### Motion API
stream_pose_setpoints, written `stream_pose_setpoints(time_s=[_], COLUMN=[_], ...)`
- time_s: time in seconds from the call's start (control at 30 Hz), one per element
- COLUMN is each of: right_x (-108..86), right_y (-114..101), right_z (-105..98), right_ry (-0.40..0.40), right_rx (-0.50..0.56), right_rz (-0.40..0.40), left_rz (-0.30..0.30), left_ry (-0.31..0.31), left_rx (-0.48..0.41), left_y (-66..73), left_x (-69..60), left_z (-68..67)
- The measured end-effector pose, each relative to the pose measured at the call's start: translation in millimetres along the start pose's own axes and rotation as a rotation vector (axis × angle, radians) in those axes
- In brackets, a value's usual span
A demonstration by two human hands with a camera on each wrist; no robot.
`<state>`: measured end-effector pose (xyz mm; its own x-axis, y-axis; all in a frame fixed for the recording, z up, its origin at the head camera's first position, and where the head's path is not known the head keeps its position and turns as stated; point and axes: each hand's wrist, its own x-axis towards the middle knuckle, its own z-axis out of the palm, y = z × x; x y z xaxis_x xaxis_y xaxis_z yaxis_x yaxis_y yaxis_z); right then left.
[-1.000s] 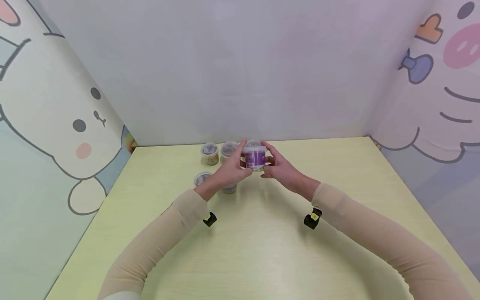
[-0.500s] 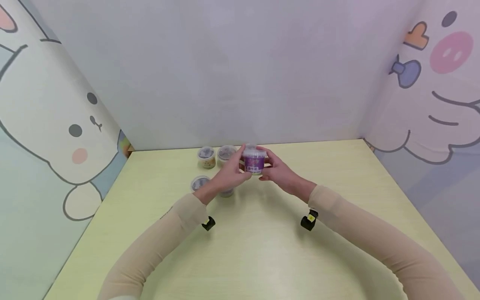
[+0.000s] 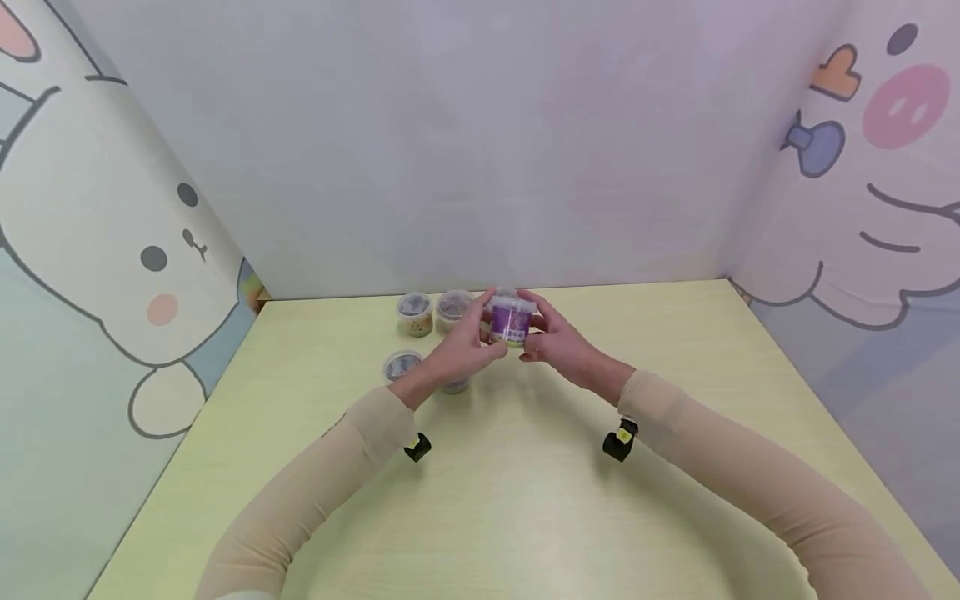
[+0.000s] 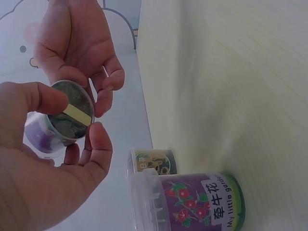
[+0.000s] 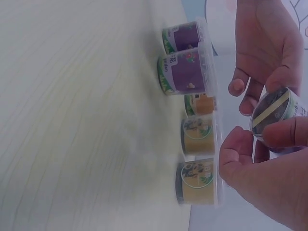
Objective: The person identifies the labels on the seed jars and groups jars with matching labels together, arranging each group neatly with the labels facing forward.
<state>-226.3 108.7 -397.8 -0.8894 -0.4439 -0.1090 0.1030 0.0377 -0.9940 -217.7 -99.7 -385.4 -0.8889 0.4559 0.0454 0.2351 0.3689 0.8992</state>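
Observation:
My left hand and right hand together hold a small purple-labelled plastic cup with a clear lid, raised above the table. Fingers and thumbs of both hands curl round its sides, with the cup slightly tilted. From the left wrist view, the cup's dark base faces the camera and a pale yellow strip crosses it. Beneath the left forearm and hand, two purple cups stand on the table; the nearer-to-camera one bears a flower picture. The left hand partly hides them in the head view.
Tan-labelled cups, including one at the back left and another beside it, stand in a row near the table's back edge. A further lid shows behind the held cup. The pale wood table meets a white backdrop.
Both hands have turned the held cup: its white label patch came round to the front, then the cup tilted. The hands stay in nearly the same place; the standing cups have not moved.

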Motion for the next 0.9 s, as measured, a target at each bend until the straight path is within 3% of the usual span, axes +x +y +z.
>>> stream_pose_setpoints(time_s=[0.27, 0.63, 0.9], right_x=[0.3, -1.7, -0.4], right_y=[-2.5, 2.5, 1.1], right_z=[-3.1, -7.8, -9.1], right_ry=[-0.004, -0.090, -0.094], right_rx=[-0.057, 0.032, 0.042], right_rz=[-0.013, -0.014, -0.015], left_rz=[0.021, 0.023, 0.028], left_ry=[-0.019, -0.021, -0.019], left_rx=[0.008, 0.001, 0.003], left_y=[-3.3, -9.3, -9.4], left_x=[1.2, 0.6, 2.3], left_z=[2.2, 3.4, 3.2])
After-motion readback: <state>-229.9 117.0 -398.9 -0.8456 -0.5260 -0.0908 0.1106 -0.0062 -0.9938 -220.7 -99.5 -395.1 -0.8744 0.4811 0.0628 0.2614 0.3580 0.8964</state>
